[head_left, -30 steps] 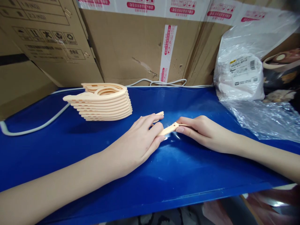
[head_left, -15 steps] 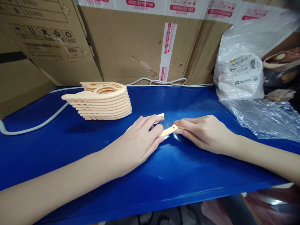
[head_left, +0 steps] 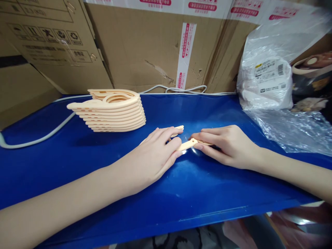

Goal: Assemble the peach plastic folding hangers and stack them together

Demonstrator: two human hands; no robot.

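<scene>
My left hand [head_left: 158,155] is closed over a cream plastic piece [head_left: 187,144], with the fingers covering much of it. One slim arm of this piece points right and ends in a small hole. Another cream tip [head_left: 178,128] shows beyond my fingers. My right hand [head_left: 225,145] pinches a thin cream strip [head_left: 206,142] at the holed end, where the two parts meet. Whether they are joined there, I cannot tell. Left of my hands stands a neat stack of matching cream plastic pieces [head_left: 116,114], curved and loop-shaped.
Below my hands is a blue tabletop [head_left: 207,193]. Cardboard boxes [head_left: 145,45] stand along its back, with a white cable [head_left: 46,140] running at the back and left. At the right lie a clear plastic bag with a white labelled package [head_left: 269,79] and crumpled film [head_left: 293,131].
The thin strip in my right hand now shows further between the fingers, which have shifted slightly along it. My left hand and the stack are nearly unchanged.
</scene>
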